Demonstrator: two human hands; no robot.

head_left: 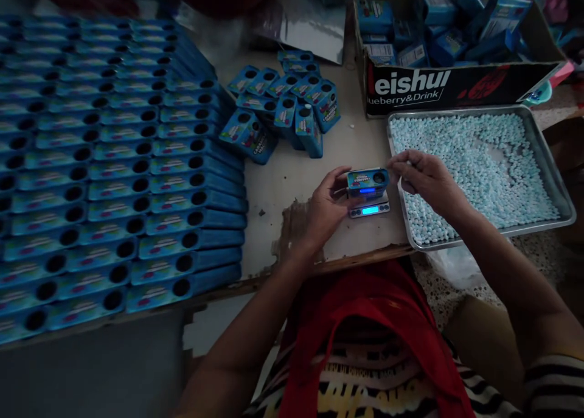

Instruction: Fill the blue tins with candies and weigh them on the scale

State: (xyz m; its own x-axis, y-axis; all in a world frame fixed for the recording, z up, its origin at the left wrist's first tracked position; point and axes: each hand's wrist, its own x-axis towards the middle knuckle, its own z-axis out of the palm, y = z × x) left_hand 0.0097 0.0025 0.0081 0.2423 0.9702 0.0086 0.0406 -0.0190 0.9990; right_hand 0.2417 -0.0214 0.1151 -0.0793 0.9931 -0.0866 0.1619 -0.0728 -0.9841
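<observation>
A small blue candy box (360, 179) stands upright on a digital scale (381, 209), its round hole at the top right. The scale's display glows blue. My left hand (329, 199) curls around the box's left side, fingers behind and thumb in front. Just right of the box, my right hand (422, 177) is pinched closed over the near-left edge of a metal tray (493, 234). What sits between its fingertips is too small to make out. Pale blue and white candies (465, 168) are spread through the tray, thinner toward its right side.
Long rows of blue boxes (118, 162) with round holes cover the left. Several more boxes (287, 95) lie in a loose cluster behind the scale. A black cardboard carton (456, 89) holding blue boxes stands behind the tray. The table's front edge (365, 257) is chipped.
</observation>
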